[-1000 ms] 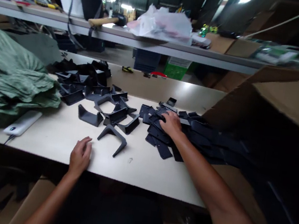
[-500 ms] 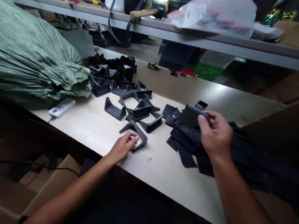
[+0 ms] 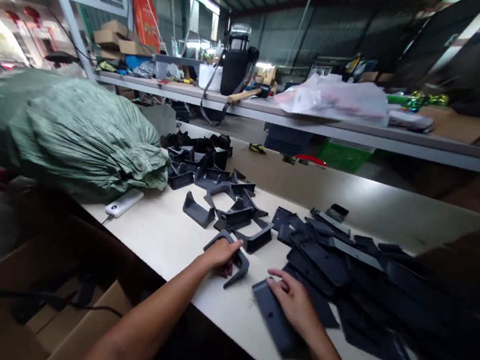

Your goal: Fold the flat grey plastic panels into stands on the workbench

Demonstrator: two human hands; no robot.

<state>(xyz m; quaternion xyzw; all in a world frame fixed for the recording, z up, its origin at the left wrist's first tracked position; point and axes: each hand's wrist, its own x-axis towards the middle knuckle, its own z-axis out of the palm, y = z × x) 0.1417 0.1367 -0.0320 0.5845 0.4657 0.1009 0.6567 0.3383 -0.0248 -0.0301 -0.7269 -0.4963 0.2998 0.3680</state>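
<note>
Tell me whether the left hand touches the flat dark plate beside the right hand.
Apart: the head view shows pale tabletop between the left hand and the plate.

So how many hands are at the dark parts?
2: the left hand at the nearest U-shaped bracket, the right hand over the nearest flat plate.

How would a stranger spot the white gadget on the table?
Find the big green sack on the left. Beside its gathered end, on the near side, lies a slim gadget with a cable. It is white; the bent pieces nearby are dark.
</note>
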